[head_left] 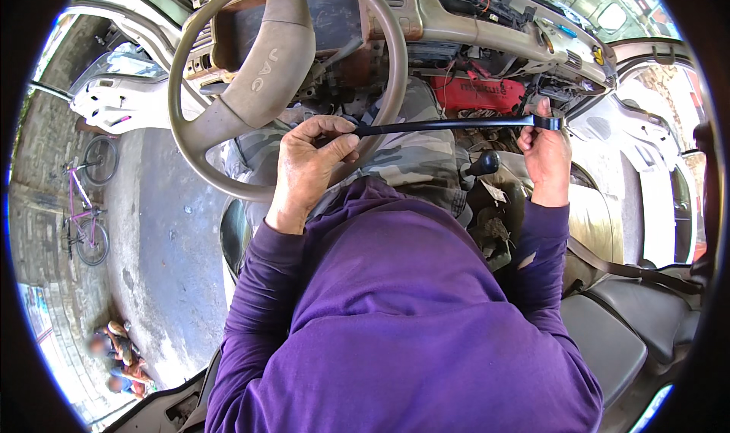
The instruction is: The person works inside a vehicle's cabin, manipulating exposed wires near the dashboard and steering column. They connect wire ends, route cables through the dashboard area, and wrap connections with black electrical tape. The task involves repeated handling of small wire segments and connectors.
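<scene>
A strip of black electrical tape [449, 124] is stretched almost level above my lap, between my two hands. My left hand [304, 159] is closed beside the rim of the steering wheel [401, 60], pinching the strip's free end between thumb and fingers. Whether anything else is in that pinch I cannot make out. On the right, my right hand [547, 163] holds the roll of black tape [552, 123], its fingers around the roll and one fingertip showing above it. The strip runs off the roll's left side.
The dashboard [456, 24] is partly taken apart, with wires hanging under it. A red packet [479, 93] lies below it. The gear lever knob [485, 163] stands between the seats. A bicycle [82, 201] and two people are outside, left.
</scene>
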Action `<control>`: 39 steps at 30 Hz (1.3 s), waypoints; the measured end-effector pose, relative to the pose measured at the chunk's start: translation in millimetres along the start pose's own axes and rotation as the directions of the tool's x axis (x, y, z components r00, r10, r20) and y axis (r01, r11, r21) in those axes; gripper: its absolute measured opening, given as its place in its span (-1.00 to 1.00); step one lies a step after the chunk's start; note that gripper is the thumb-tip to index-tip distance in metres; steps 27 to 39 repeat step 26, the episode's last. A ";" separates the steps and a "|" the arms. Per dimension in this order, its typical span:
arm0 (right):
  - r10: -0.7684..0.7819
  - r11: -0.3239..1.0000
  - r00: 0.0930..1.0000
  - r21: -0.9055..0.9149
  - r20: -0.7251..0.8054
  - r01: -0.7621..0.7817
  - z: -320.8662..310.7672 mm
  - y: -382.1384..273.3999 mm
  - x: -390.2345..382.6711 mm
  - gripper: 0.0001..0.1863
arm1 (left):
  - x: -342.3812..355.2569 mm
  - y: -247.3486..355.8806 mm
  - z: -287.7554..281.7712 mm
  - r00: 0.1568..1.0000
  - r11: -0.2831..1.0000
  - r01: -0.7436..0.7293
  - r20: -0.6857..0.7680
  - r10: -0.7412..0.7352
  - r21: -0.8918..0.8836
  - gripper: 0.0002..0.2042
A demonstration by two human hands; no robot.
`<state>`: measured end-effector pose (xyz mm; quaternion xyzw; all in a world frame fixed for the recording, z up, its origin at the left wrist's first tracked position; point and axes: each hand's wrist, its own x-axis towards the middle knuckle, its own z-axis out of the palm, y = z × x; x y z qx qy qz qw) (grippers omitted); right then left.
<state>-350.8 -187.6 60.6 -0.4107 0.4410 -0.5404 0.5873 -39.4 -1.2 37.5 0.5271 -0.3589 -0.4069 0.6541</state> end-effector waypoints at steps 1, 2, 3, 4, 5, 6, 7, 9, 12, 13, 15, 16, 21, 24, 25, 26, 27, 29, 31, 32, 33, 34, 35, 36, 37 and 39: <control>-0.002 1.000 1.000 0.002 -0.003 0.002 -0.6 0.4 0.6 -0.53 | 0.4 -0.1 1.3 1.000 1.000 -0.003 0.000 0.003 0.014 -0.84; -0.003 1.000 1.000 0.005 -0.006 0.004 -1.2 1.5 1.9 -0.54 | 0.6 1.3 3.2 1.000 0.999 0.014 -0.002 -0.014 -0.031 -0.85; -0.005 1.000 1.000 0.007 -0.009 0.005 -1.9 2.1 2.9 -0.54 | 0.8 3.8 5.6 0.999 0.997 0.031 -0.004 -0.032 -0.076 -0.86; 0.000 1.000 1.000 0.007 -0.008 0.000 -2.8 2.2 3.7 -0.54 | 0.7 5.4 7.3 0.999 0.992 0.049 -0.006 -0.050 -0.120 -0.87; 0.004 1.000 1.000 0.006 -0.008 -0.004 -4.1 2.0 4.4 -0.54 | 0.6 5.6 8.3 0.999 0.991 0.053 -0.008 -0.054 -0.125 -0.87; 0.009 1.000 1.000 0.005 -0.008 -0.009 -4.9 2.1 4.7 -0.53 | 0.6 5.6 9.1 0.998 0.990 0.057 -0.009 -0.058 -0.130 -0.86; 0.007 1.000 1.000 0.002 0.007 -0.007 -4.6 2.6 4.8 -0.53 | 0.0 6.4 9.2 0.998 0.989 0.060 -0.013 -0.063 -0.134 -0.86; 0.002 1.000 0.999 -0.004 0.036 -0.002 -4.0 4.1 5.1 -0.52 | 0.7 3.3 6.3 0.999 0.997 0.043 -0.006 -0.044 -0.066 -0.84; -0.015 1.000 0.998 0.025 0.064 0.014 1.5 6.9 2.8 -0.45 | 2.0 -4.5 4.7 1.000 0.998 0.019 0.025 -0.017 -0.057 -0.83; -0.016 1.000 0.998 0.025 0.057 0.015 1.9 6.8 2.4 -0.45 | 2.5 -4.3 5.9 0.999 0.998 0.011 0.039 -0.009 -0.069 -0.83; -0.017 1.000 0.999 0.027 0.043 0.016 2.2 6.2 2.1 -0.45 | 0.9 3.3 12.7 0.998 0.986 0.067 0.006 -0.067 -0.149 -0.84; -0.014 0.999 0.999 0.029 0.045 0.013 1.6 6.2 2.2 -0.45 | -0.5 7.1 15.1 0.995 0.978 0.094 -0.011 -0.097 -0.188 -0.85; -0.013 1.000 0.998 0.023 0.060 0.012 7.7 6.4 -3.4 -0.45 | -0.1 3.7 12.8 0.993 0.989 0.120 0.015 -0.119 -0.085 -0.81; -0.005 1.000 0.997 0.023 0.071 0.003 14.1 10.3 -6.0 -0.44 | 0.2 2.6 14.6 0.993 0.992 0.116 0.040 -0.113 -0.058 -0.79; 0.000 1.000 0.997 0.022 0.074 -0.002 13.6 11.2 -5.3 -0.44 | 0.2 1.6 14.5 0.993 0.992 0.114 0.049 -0.111 -0.054 -0.78; 0.004 1.000 0.997 0.021 0.078 -0.006 11.9 12.2 -3.6 -0.44 | 0.1 1.5 14.6 0.993 0.992 0.114 0.049 -0.112 -0.055 -0.78; 0.004 1.000 0.997 0.021 0.078 -0.006 11.9 12.2 -3.6 -0.44 | 0.1 1.5 14.6 0.993 0.992 0.114 0.049 -0.112 -0.055 -0.78; 0.004 1.000 0.997 0.021 0.078 -0.006 11.9 12.2 -3.6 -0.44 | 0.1 1.5 14.6 0.993 0.992 0.114 0.049 -0.112 -0.055 -0.78; 0.004 1.000 0.997 0.021 0.078 -0.006 11.9 12.2 -3.6 -0.44 | 0.1 1.5 14.6 0.993 0.992 0.114 0.049 -0.112 -0.055 -0.78; 0.004 1.000 0.997 0.021 0.078 -0.006 11.9 12.2 -3.6 -0.44 | 0.1 1.5 14.6 0.993 0.992 0.114 0.049 -0.112 -0.055 -0.78; 0.004 1.000 0.997 0.021 0.078 -0.006 11.9 12.2 -3.6 -0.44 | 0.1 1.5 14.6 0.993 0.992 0.114 0.049 -0.112 -0.055 -0.78; 0.004 1.000 0.997 0.021 0.078 -0.006 11.9 12.2 -3.6 -0.44 | 0.1 1.5 14.6 0.993 0.992 0.114 0.049 -0.112 -0.055 -0.78; 0.004 1.000 0.997 0.021 0.078 -0.006 11.9 12.2 -3.6 -0.44 | 0.1 1.5 14.6 0.993 0.992 0.114 0.049 -0.112 -0.055 -0.78; 0.004 1.000 0.997 0.021 0.078 -0.006 11.9 12.2 -3.6 -0.44 | 0.1 1.5 14.6 0.993 0.992 0.114 0.049 -0.112 -0.055 -0.78; 0.004 1.000 0.997 0.021 0.078 -0.006 11.9 12.2 -3.6 -0.44 | 0.1 1.5 14.6 0.993 0.992 0.114 0.049 -0.112 -0.055 -0.78; 0.004 1.000 0.997 0.021 0.078 -0.006 11.9 12.2 -3.6 -0.44 | 0.1 1.5 14.6 0.993 0.992 0.114 0.049 -0.112 -0.055 -0.78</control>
